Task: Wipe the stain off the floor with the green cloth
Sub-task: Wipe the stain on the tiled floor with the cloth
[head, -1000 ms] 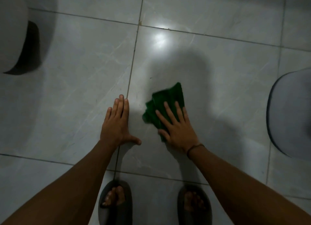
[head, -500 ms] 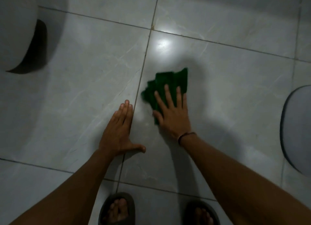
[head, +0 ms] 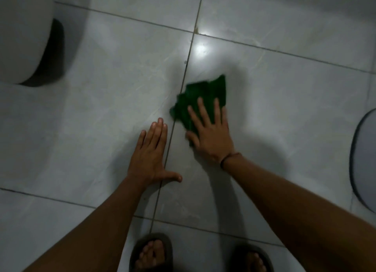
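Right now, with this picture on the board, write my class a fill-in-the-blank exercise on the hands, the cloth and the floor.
1. The right hand presses flat on a cloth whose colour is ____.
2. The left hand lies flat on the floor and holds ____.
3. A thin band circles the ____ wrist.
4. The grout line runs between the two ____.

Missing words: green; nothing; right; hands

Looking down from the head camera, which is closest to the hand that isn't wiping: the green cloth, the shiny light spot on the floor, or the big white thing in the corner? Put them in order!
From the left hand:
1. Green cloth, just to its right, across the grout line.
2. Shiny light spot, ahead, past the cloth.
3. Big white thing, far off at the upper left.
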